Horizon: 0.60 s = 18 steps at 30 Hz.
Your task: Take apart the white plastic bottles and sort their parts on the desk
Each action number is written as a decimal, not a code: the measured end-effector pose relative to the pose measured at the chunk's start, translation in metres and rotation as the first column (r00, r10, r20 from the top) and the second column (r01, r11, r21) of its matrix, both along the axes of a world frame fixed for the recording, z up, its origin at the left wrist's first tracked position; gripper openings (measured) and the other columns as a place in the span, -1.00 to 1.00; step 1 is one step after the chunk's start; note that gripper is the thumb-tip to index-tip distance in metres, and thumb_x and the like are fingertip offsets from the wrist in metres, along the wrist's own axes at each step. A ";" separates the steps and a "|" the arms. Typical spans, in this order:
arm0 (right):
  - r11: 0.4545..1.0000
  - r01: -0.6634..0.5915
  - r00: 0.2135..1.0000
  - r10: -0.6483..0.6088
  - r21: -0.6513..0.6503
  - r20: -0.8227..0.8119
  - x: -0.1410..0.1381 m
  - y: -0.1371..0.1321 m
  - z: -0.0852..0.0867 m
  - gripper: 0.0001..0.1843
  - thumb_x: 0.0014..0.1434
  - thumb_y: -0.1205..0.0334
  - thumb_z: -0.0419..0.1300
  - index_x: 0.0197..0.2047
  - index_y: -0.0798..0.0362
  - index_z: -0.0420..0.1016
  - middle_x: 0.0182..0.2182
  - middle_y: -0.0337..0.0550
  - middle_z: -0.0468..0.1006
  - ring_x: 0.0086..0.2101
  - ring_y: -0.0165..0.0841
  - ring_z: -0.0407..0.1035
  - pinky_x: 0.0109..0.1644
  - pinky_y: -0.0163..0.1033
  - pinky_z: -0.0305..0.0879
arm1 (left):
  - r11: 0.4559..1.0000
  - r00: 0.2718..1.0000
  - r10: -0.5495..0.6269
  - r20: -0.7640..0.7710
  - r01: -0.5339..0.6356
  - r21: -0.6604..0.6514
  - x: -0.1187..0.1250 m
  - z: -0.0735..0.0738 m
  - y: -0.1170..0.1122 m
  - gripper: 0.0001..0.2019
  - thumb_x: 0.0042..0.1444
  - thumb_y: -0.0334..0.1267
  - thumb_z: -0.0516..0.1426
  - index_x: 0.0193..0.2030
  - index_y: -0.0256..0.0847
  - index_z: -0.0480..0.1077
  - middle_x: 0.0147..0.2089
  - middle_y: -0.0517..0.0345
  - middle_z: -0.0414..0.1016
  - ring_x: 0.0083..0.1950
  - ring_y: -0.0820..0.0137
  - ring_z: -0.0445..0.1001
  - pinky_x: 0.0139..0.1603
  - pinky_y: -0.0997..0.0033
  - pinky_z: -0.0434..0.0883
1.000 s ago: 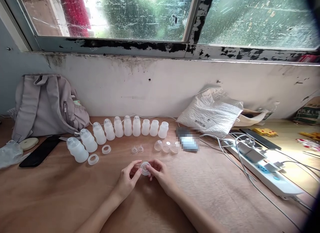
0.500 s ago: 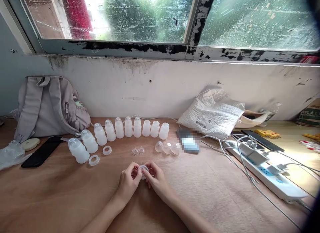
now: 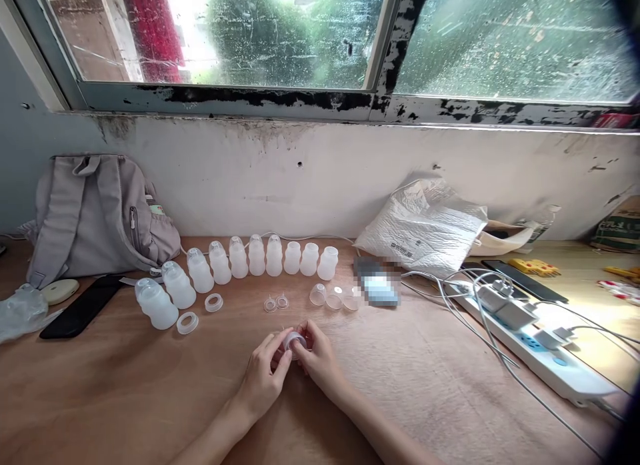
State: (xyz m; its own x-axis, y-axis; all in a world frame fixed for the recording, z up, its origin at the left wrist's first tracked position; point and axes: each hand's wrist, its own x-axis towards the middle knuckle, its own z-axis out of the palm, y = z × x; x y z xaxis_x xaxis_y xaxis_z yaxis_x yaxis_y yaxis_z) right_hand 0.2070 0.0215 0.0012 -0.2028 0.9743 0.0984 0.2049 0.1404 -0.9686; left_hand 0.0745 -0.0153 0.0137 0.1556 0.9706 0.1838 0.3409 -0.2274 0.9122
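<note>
My left hand (image 3: pixel 264 375) and my right hand (image 3: pixel 320 360) meet over the wooden table (image 3: pixel 125 398), both pinching one small translucent ring cap (image 3: pixel 293 340) between their fingertips. Behind them a curved row of small translucent bottles (image 3: pixel 239 257) runs from the left towards the middle. Two loose rings (image 3: pixel 188 323) lie by the leftmost bottles. Two small nipples (image 3: pixel 275 303) and a few clear caps (image 3: pixel 332 296) lie just beyond my hands.
A grey backpack (image 3: pixel 95 212) leans on the wall at the left, with a black phone (image 3: pixel 83 308) and a plastic bag (image 3: pixel 20 308) before it. A silver pouch (image 3: pixel 423 228) lies at the right. A white power strip (image 3: pixel 535 342) with chargers and cables fills the right side.
My hands have closed in on the ring cap and drawn slightly nearer to me; the cap has turned from lying flat to standing more on edge between the fingertips.
</note>
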 end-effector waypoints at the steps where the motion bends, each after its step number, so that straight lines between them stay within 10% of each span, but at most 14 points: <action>1: 1.000 0.007 1.000 -0.007 0.009 0.012 0.001 0.001 0.001 -0.90 -0.04 0.31 0.05 -0.49 0.03 0.13 -0.63 -0.37 0.25 -0.62 -0.50 0.14 -0.59 -0.39 0.07 | 1.000 1.000 -0.011 -0.005 0.011 0.001 0.000 -0.001 -0.001 -0.64 0.12 -0.22 -0.06 0.07 -0.16 0.22 -0.11 0.02 0.37 -0.24 0.39 0.40 -0.26 0.44 0.42; 18: 0.974 0.014 0.978 -0.060 0.226 0.197 0.001 0.003 -0.001 -0.84 -0.10 0.41 -0.03 -0.54 0.02 0.01 -0.64 -0.39 0.14 -0.59 -0.51 0.01 -0.53 -0.40 -0.05 | 0.985 0.972 -0.034 -0.234 0.073 0.159 -0.004 0.000 -0.004 -0.62 0.15 -0.32 -0.11 0.12 -0.09 0.16 -0.22 0.08 0.34 -0.25 0.41 0.37 -0.21 0.43 0.37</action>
State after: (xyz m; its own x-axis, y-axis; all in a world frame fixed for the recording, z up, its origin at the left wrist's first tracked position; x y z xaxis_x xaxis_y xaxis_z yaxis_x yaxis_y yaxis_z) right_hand 0.2075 0.0246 0.0002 -0.2050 0.9396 0.2743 0.4020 0.3363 -0.8517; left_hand 0.0710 -0.0194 0.0133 0.2633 0.9188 0.2940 0.5203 -0.3918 0.7588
